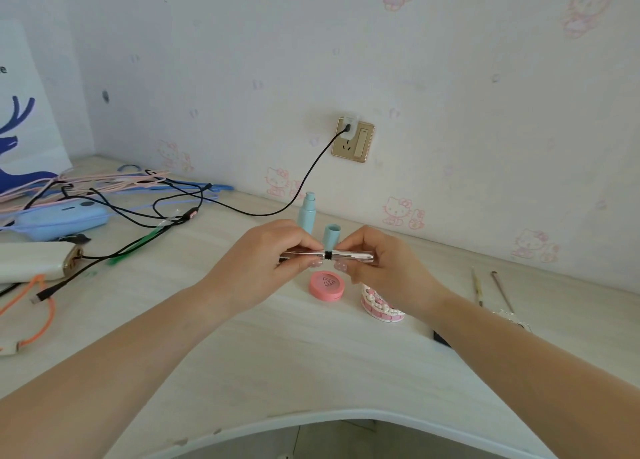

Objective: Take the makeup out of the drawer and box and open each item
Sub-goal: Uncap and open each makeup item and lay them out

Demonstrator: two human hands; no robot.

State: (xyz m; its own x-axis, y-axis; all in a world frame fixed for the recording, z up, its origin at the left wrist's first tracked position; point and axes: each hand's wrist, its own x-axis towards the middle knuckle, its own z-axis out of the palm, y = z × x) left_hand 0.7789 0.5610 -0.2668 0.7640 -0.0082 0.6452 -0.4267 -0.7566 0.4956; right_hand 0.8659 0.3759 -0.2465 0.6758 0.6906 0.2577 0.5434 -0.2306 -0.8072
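Triangle-logo pink compact (326,285) below silver tube (327,254) in both hands (327,256).

The pale wood-grain bench (277,351) carries a round pink compact (327,286), an upright blue bottle (307,212) with its cap (332,235) beside it, tangled black cables (145,212), hangers (114,184) and two thin sticks (477,285).
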